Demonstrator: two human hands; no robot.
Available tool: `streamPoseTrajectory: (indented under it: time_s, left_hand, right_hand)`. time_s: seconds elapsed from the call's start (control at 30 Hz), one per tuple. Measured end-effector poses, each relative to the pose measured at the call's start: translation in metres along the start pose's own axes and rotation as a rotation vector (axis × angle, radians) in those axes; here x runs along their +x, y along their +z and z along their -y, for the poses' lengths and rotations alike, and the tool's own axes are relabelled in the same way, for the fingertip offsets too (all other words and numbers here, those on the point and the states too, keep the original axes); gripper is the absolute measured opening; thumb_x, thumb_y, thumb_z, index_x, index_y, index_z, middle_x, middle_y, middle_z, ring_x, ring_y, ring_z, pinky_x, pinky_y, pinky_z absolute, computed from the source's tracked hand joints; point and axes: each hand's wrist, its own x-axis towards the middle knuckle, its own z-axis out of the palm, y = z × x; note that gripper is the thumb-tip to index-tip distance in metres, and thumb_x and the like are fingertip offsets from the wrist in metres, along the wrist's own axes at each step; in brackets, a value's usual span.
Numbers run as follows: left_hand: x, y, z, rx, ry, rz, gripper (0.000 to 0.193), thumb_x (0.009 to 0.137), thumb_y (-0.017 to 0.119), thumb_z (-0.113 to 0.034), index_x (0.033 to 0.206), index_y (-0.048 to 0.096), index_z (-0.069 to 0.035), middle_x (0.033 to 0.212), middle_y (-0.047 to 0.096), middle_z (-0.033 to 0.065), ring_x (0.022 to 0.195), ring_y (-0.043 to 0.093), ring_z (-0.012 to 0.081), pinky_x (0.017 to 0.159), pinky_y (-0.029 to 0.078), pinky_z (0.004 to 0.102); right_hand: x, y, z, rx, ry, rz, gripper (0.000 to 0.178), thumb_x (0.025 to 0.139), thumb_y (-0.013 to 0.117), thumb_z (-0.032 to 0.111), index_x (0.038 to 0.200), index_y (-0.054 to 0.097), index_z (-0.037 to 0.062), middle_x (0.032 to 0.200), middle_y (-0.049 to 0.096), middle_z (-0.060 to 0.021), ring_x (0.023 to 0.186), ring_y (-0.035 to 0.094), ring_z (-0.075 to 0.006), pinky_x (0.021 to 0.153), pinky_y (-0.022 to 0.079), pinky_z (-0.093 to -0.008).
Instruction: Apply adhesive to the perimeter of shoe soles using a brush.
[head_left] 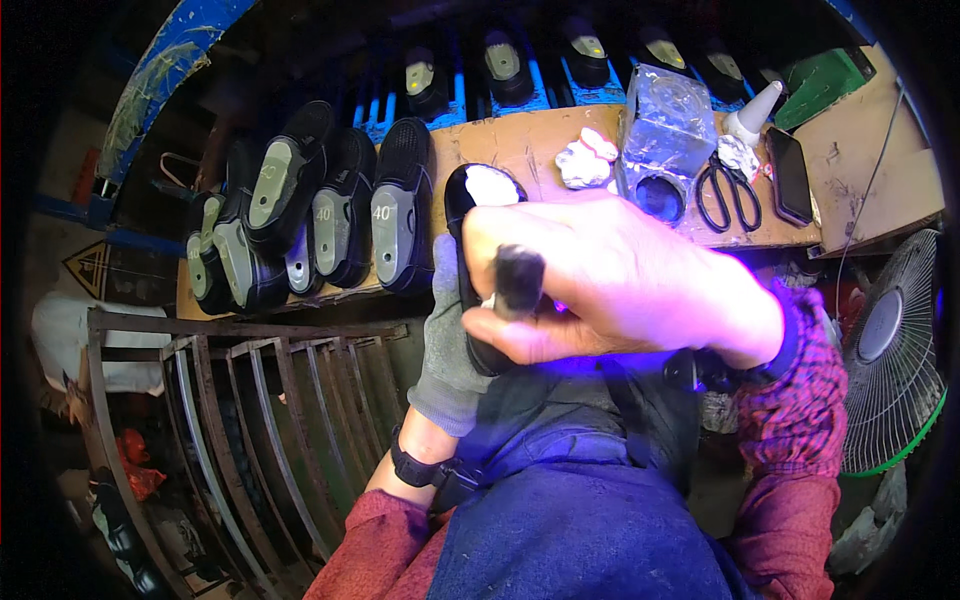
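A black shoe (457, 190) with something white (492, 184) at its far end is held upright by my left hand (446, 345), which wears a grey glove. The gloved fingers wrap its left side. Over the shoe, my bare right hand (610, 270) is closed on a short tool with a dark, blunt end (519, 282). That tool's other end is hidden, so its kind cannot be told. Much of the shoe is also covered by my right hand. Just left of the shoe stand several black shoes (418, 160) with grey lasts (396, 235) in them.
On the cardboard-topped bench (465, 148) are crumpled white wads (587, 160), a plastic-wrapped box (668, 120), black scissors (729, 195), a white nozzle bottle (755, 112) and a phone (789, 176). A fan (885, 340) stands right, a metal rack (240, 400) left. More shoes (505, 65) line blue racks behind.
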Motion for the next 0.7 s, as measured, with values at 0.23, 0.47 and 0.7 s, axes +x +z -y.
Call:
streamPoseTrajectory:
  time_s: [0.23, 0.47, 0.7]
  left_hand:
    - [0.039, -0.043, 0.016, -0.990, 0.320, -0.198, 0.031, 0.078, 0.076, -0.028, 0.091, 0.068, -0.001, 0.088, 0.066, 0.0083, 0.085, 0.064, 0.0221, 0.079, 0.049, 0.0316]
    - [0.006, -0.034, 0.013, -0.569, -0.006, -0.372, 0.021, 0.085, 0.062, -0.014, 0.102, 0.065, -0.002, 0.091, 0.067, 0.0130, 0.086, 0.066, 0.0257, 0.082, 0.051, 0.0370]
    - [-0.015, -0.010, 0.026, -0.555, -0.189, -0.077, 0.040, 0.093, 0.059, -0.020, 0.128, 0.050, -0.002, 0.114, 0.061, 0.0150, 0.094, 0.065, 0.0241, 0.079, 0.057, 0.0323]
  right_hand:
    - [0.028, -0.025, -0.011, 0.202, -0.231, 0.221, 0.021, 0.085, 0.071, 0.017, 0.088, 0.052, 0.0086, 0.078, 0.053, -0.0069, 0.074, 0.056, -0.0269, 0.061, 0.046, -0.0363]
    - [0.026, -0.036, -0.029, 0.292, -0.177, 0.309, 0.015, 0.089, 0.067, 0.017, 0.096, 0.062, 0.0047, 0.096, 0.064, -0.0093, 0.089, 0.062, -0.0291, 0.077, 0.051, -0.0365]
    - [0.021, -0.026, -0.065, 0.346, -0.069, 0.164, 0.013, 0.091, 0.065, 0.010, 0.100, 0.063, 0.0004, 0.099, 0.066, -0.0094, 0.096, 0.065, -0.0211, 0.085, 0.051, -0.0342]
